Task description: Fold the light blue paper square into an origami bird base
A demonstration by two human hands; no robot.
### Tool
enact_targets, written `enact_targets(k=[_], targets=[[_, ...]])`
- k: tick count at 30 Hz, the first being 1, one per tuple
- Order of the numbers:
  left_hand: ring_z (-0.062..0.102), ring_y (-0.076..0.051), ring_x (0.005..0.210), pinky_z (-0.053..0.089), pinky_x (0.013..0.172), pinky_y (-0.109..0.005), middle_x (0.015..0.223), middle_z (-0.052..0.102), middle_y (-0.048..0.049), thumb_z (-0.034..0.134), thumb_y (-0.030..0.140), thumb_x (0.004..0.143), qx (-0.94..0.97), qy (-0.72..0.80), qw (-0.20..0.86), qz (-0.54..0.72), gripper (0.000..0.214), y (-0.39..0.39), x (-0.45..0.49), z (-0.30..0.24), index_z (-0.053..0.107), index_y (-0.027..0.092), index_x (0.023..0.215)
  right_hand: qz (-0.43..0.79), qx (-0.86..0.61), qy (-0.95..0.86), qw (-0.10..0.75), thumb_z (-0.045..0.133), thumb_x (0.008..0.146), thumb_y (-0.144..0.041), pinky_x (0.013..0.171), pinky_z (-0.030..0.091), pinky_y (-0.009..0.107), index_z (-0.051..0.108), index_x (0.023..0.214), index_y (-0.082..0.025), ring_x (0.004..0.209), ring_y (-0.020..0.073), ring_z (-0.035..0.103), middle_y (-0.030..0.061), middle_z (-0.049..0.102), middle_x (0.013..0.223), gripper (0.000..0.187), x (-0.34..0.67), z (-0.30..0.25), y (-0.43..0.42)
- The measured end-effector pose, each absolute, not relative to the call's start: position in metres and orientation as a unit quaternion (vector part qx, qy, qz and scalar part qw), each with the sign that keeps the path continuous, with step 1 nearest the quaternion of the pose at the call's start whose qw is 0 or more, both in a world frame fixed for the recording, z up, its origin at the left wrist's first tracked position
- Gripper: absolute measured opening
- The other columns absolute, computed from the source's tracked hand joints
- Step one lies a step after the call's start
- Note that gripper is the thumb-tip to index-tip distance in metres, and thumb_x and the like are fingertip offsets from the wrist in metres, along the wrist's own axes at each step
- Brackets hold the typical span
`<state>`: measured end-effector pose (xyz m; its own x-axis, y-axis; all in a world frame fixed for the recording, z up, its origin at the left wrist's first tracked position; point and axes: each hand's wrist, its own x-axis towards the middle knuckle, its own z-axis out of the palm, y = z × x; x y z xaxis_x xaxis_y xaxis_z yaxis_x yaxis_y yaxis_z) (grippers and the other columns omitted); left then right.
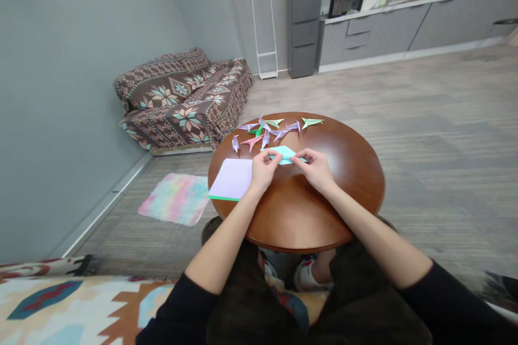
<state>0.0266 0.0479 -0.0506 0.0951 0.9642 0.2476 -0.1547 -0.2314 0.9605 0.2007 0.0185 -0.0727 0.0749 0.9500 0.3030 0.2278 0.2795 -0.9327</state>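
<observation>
In the head view, a pale blue folded paper (284, 154) lies with its long axis running roughly left to right, narrowing to a point at the right, near the middle of the round wooden table (324, 215). The left hand (264, 168) pinches its left part between thumb and fingers, and the right hand (317, 168) closes the same way on its right part. Left of the left hand, a lilac paper square (231, 179) with a green edge lies at the table's rim. Farther across the table lie folded lilac, pink and green paper figures (267, 132).
</observation>
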Motion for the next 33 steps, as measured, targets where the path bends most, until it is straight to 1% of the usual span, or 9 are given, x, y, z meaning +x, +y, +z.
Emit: enact_targets(k=[4, 7, 9, 20, 22, 25, 27, 30, 33], targets=[[0.070, -0.016, 0.066, 0.066, 0.071, -0.035, 0.068, 0.068, 0.0004, 0.092, 0.052, 0.065, 0.542, 0.358, 0.512, 0.562, 0.043, 0.043, 0.028, -0.044, 0.069, 0.017, 0.078, 0.301, -0.499, -0.595, 0.553, 0.069, 0.101, -0.038, 0.083, 0.062, 0.039, 0.072, 0.112, -0.016, 0.094, 0.0204, 0.072, 0.0061, 0.073, 0.111, 0.025, 0.200, -0.066, 0.014], [0.071, -0.016, 0.068, 0.068, 0.072, -0.034, 0.073, 0.072, -0.0011, 0.094, 0.053, 0.063, 0.544, 0.349, 0.517, 0.561, 0.047, 0.033, 0.026, -0.037, 0.072, 0.015, 0.080, 0.283, -0.488, -0.589, 0.579, 0.079, 0.091, -0.040, 0.073, 0.058, 0.034, 0.073, 0.086, -0.016, 0.074, 0.0179, 0.068, 0.0029, 0.073, 0.081, 0.025, 0.203, -0.056, 0.005], [0.073, -0.017, 0.071, 0.068, 0.073, -0.034, 0.075, 0.074, -0.0021, 0.093, 0.052, 0.064, 0.548, 0.344, 0.515, 0.562, 0.046, 0.020, 0.023, -0.030, 0.072, 0.014, 0.080, 0.282, -0.474, -0.590, 0.590, 0.082, 0.086, -0.042, 0.068, 0.056, 0.033, 0.075, 0.080, -0.018, 0.068, 0.0188, 0.067, 0.0031, 0.074, 0.076, 0.025, 0.205, -0.048, -0.007], [0.068, -0.010, 0.064, 0.059, 0.065, -0.020, 0.073, 0.069, 0.0015, 0.081, 0.035, 0.087, 0.629, 0.330, 0.438, 0.551, 0.021, -0.056, 0.015, 0.002, 0.071, 0.017, 0.086, 0.280, -0.440, -0.591, 0.616, 0.086, 0.081, -0.028, 0.064, 0.054, 0.025, 0.076, 0.079, -0.023, 0.069, 0.0163, 0.069, -0.0006, 0.076, 0.078, 0.011, 0.186, -0.002, -0.084], [0.070, -0.011, 0.068, 0.059, 0.067, -0.020, 0.079, 0.070, 0.0009, 0.080, 0.034, 0.088, 0.654, 0.318, 0.417, 0.546, 0.019, -0.056, 0.013, 0.007, 0.071, 0.018, 0.094, 0.254, -0.437, -0.608, 0.613, 0.087, 0.079, -0.027, 0.059, 0.051, 0.023, 0.075, 0.079, -0.022, 0.065, 0.0147, 0.066, -0.0016, 0.075, 0.076, 0.014, 0.186, 0.005, -0.086], [0.072, -0.013, 0.075, 0.060, 0.070, -0.021, 0.094, 0.076, -0.0027, 0.082, 0.033, 0.085, 0.678, 0.301, 0.402, 0.537, 0.030, -0.051, 0.010, 0.015, 0.072, 0.020, 0.110, 0.196, -0.427, -0.648, 0.599, 0.087, 0.080, -0.024, 0.061, 0.051, 0.023, 0.074, 0.079, -0.021, 0.064, 0.0141, 0.066, -0.0020, 0.074, 0.074, 0.014, 0.191, 0.016, -0.084], [0.072, -0.014, 0.074, 0.058, 0.067, -0.022, 0.095, 0.079, -0.0043, 0.082, 0.032, 0.086, 0.698, 0.291, 0.391, 0.524, 0.024, -0.045, 0.008, 0.021, 0.075, 0.019, 0.105, 0.182, -0.414, -0.670, 0.588, 0.087, 0.081, -0.023, 0.061, 0.050, 0.023, 0.074, 0.081, -0.021, 0.063, 0.0134, 0.066, -0.0019, 0.075, 0.075, 0.013, 0.195, 0.021, -0.079], [0.065, -0.011, 0.061, 0.050, 0.056, -0.021, 0.082, 0.079, -0.0030, 0.083, 0.031, 0.086, 0.715, 0.292, 0.359, 0.524, 0.014, -0.037, 0.009, 0.024, 0.078, 0.018, 0.089, 0.178, -0.404, -0.688, 0.576, 0.087, 0.081, -0.021, 0.060, 0.049, 0.022, 0.074, 0.082, -0.021, 0.064, 0.0132, 0.066, -0.0016, 0.077, 0.076, 0.013, 0.199, 0.023, -0.071], [0.058, -0.009, 0.054, 0.042, 0.051, -0.021, 0.074, 0.077, -0.0012, 0.085, 0.030, 0.084, 0.714, 0.305, 0.340, 0.530, 0.014, -0.032, 0.010, 0.019, 0.079, 0.018, 0.083, 0.196, -0.415, -0.678, 0.574, 0.087, 0.081, -0.022, 0.054, 0.045, 0.021, 0.073, 0.082, -0.021, 0.057, 0.0112, 0.061, -0.0030, 0.074, 0.072, 0.013, 0.201, 0.015, -0.066]])
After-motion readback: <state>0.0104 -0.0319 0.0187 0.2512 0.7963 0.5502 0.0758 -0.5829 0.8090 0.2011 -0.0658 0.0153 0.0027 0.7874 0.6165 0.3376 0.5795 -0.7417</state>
